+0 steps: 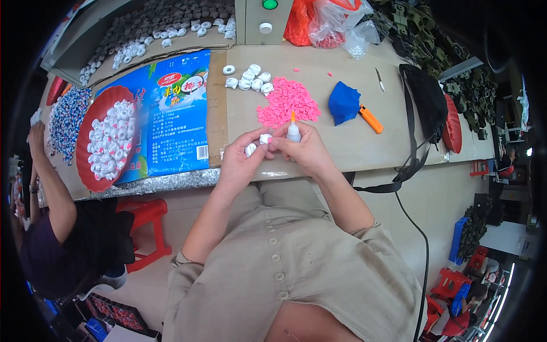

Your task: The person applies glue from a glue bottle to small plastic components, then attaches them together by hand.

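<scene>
My left hand [242, 161] is closed around small white moulded pieces. One white piece [265, 138] sits at its fingertips with a bit of pink at its edge, and a second white piece [250, 149] rests against the fingers. Close beside it, my right hand [310, 155] grips a small squeeze bottle [293, 134] with an orange tip pointing away from me. The right thumb and forefinger meet the white piece; whether they pinch a pink bit is too small to tell. Just beyond lies a heap of pink pieces [290, 101], with several white pieces [249, 80] behind it.
Left of my hands, a red bowl [85, 122] of white-and-pink pieces stands on blue printed cardboard [176, 137]. A blue cloth [343, 102], an orange cutter [371, 119], a small blade [380, 80] and a black bag [424, 97] lie rightward. Another person [62, 228] works at far left.
</scene>
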A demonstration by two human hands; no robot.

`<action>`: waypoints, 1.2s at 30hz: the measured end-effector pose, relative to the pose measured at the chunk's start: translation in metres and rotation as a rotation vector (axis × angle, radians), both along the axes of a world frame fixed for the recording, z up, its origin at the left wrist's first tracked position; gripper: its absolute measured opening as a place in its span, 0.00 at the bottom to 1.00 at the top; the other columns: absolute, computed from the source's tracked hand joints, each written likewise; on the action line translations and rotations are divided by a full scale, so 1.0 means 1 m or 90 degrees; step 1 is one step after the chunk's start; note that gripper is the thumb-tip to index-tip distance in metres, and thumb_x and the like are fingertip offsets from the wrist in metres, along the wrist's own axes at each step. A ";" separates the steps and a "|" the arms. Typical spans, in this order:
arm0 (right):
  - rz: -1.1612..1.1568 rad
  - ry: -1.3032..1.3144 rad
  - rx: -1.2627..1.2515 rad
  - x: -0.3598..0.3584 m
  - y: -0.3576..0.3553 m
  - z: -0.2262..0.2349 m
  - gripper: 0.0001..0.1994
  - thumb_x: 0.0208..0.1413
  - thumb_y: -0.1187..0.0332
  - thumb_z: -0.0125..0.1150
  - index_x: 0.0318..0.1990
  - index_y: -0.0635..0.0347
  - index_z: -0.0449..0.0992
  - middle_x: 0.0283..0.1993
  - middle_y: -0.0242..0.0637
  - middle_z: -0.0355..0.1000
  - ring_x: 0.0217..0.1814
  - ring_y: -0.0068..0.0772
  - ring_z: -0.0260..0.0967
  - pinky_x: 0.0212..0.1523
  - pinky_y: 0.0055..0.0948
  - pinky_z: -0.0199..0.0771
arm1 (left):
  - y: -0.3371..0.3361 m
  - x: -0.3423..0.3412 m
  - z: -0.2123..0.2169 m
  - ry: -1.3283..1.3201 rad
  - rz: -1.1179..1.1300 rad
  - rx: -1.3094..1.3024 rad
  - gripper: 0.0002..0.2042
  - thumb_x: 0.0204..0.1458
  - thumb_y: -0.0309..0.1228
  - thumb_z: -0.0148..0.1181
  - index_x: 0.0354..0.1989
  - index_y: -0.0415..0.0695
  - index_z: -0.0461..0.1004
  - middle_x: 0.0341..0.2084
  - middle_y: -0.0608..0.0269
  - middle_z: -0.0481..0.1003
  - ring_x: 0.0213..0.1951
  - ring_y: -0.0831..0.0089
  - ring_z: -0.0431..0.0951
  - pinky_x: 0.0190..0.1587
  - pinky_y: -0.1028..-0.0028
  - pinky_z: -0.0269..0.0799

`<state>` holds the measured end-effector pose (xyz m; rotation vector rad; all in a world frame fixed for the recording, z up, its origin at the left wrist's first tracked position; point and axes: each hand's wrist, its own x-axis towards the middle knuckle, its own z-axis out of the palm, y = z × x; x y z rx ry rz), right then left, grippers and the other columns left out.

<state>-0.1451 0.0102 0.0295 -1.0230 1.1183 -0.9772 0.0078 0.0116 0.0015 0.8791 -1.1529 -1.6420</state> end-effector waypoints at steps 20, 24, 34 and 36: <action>-0.046 0.054 -0.007 0.009 0.000 0.003 0.08 0.42 0.72 0.59 0.29 0.66 0.70 0.22 0.32 0.69 0.21 0.13 0.62 0.16 0.14 0.58 | -0.001 0.001 -0.002 -0.019 0.016 -0.046 0.12 0.48 0.20 0.48 0.43 0.37 0.67 0.28 0.65 0.70 0.27 0.83 0.69 0.31 0.84 0.66; -0.067 0.038 -0.019 0.011 0.002 0.000 0.07 0.42 0.73 0.58 0.29 0.66 0.71 0.23 0.33 0.69 0.20 0.13 0.60 0.16 0.14 0.57 | 0.000 -0.002 0.000 0.018 0.044 0.016 0.12 0.48 0.22 0.49 0.42 0.37 0.67 0.26 0.66 0.71 0.26 0.84 0.69 0.31 0.84 0.66; -0.076 0.054 -0.034 0.016 0.004 0.000 0.07 0.42 0.75 0.56 0.30 0.69 0.70 0.26 0.35 0.69 0.27 0.19 0.66 0.28 0.19 0.67 | -0.001 -0.004 0.005 0.004 0.062 0.044 0.09 0.48 0.23 0.49 0.38 0.35 0.67 0.25 0.65 0.71 0.24 0.83 0.67 0.31 0.83 0.64; -0.076 0.055 -0.041 0.017 0.005 -0.001 0.07 0.42 0.74 0.57 0.30 0.68 0.70 0.27 0.35 0.69 0.27 0.19 0.66 0.28 0.19 0.67 | -0.001 0.002 0.005 0.059 0.071 0.072 0.09 0.49 0.24 0.48 0.39 0.36 0.67 0.26 0.64 0.70 0.24 0.82 0.66 0.30 0.83 0.64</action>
